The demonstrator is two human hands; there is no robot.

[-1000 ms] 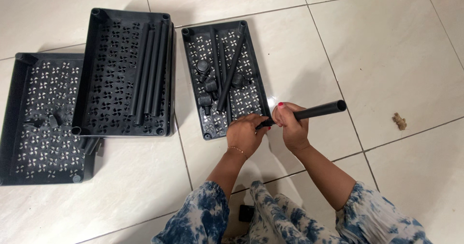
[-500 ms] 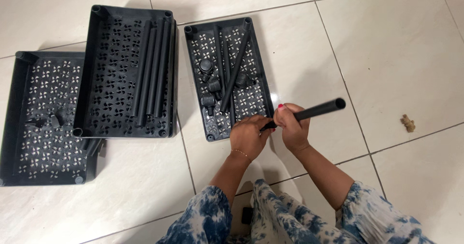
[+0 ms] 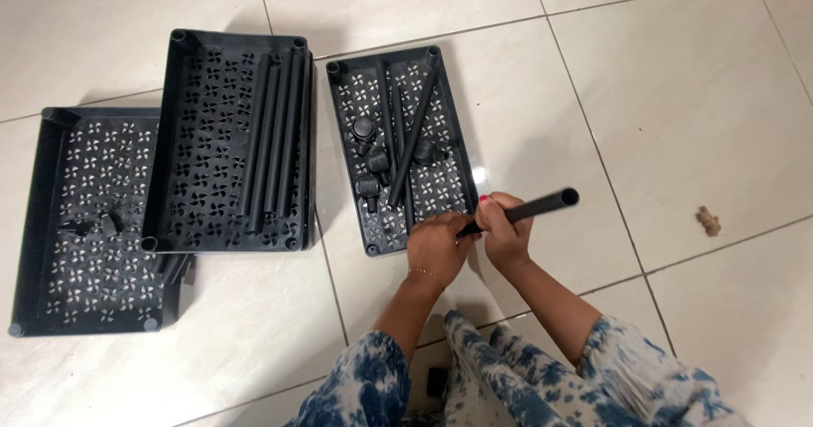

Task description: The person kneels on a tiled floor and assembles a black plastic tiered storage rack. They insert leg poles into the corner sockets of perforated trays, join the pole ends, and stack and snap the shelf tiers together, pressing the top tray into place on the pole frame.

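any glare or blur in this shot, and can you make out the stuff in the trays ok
Head view: a small bright glare spot on the glossy floor tile beside the right tray; soft shadows under the trays; right hand and black tube are sharp, no motion blur; the dark parts inside the tray blend into the black plastic.

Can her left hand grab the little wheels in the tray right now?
Probably yes. The left hand rests at the near corner of the tray, and the wheels lie uncovered just beyond it, beside loose tubes.
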